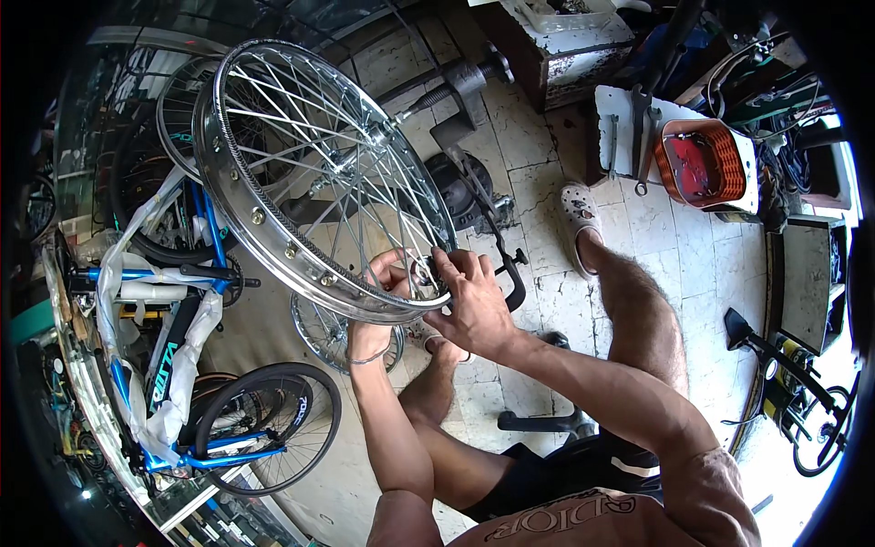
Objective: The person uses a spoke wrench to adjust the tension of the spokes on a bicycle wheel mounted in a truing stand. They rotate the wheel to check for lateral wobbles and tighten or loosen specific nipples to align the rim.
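A shiny spoked wheel [258, 217] with a chrome rim stands tilted in front of me, its hub mounted in a dark metal stand [453, 135]. My left hand [386, 283] reaches behind the near part of the rim, fingers curled among the spokes. On the rim's lower right, my right hand [476, 305] is closed, with thumb and fingers pressed together at the edge. A small dark piece [426, 271] shows between the two hands; its kind is unclear. What the fingertips grip is mostly hidden.
At left stand a blue bicycle frame [219, 223] in plastic wrap and a black-tyred wheel [331, 415]. Another spoked wheel [314, 333] is below the rim. Wrenches [645, 137] and an orange basket [729, 169] rest on a white bench at right.
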Tool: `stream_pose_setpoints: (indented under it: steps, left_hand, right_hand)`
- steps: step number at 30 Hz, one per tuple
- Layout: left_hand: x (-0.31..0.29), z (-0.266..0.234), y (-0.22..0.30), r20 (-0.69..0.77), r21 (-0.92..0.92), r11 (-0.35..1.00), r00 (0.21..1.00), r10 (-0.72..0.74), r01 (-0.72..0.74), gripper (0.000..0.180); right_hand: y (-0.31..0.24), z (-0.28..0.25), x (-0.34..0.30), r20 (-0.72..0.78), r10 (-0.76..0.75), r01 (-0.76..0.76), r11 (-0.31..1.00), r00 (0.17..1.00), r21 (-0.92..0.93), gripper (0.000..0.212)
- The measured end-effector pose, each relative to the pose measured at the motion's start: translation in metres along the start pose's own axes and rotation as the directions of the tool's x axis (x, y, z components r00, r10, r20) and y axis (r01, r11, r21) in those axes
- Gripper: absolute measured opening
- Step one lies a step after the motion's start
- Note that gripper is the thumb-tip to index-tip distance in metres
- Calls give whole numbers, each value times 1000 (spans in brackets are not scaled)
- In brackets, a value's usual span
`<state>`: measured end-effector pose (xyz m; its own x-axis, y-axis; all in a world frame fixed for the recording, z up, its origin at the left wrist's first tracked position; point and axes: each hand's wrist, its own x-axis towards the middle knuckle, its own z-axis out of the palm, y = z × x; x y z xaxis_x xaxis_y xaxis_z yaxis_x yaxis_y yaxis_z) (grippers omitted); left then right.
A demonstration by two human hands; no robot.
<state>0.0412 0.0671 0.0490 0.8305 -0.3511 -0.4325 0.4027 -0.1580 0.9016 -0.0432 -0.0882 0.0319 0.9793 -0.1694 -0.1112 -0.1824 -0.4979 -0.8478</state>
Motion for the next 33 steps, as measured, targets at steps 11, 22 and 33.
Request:
stream_pose_setpoints:
  steps: [11, 22, 33]
  left_hand:
    - [6, 20, -6, -17, 16, 999, 999, 36, -36, 19]
    - [1, -1, -1, 304, -235, 969, 953, 0, 75, 48]
    - [10, 17, -14, 13, 42, 998, 999, 43, -44, 19]
  right_hand:
    - [-6, 0, -7, -120, -32, 47, 992, 992, 120, 74]
    - [-7, -10, -6, -15, -160, 160, 987, 987, -2, 70]
    - [-1, 3, -7, -119, -7, 30, 980, 993, 195, 80]
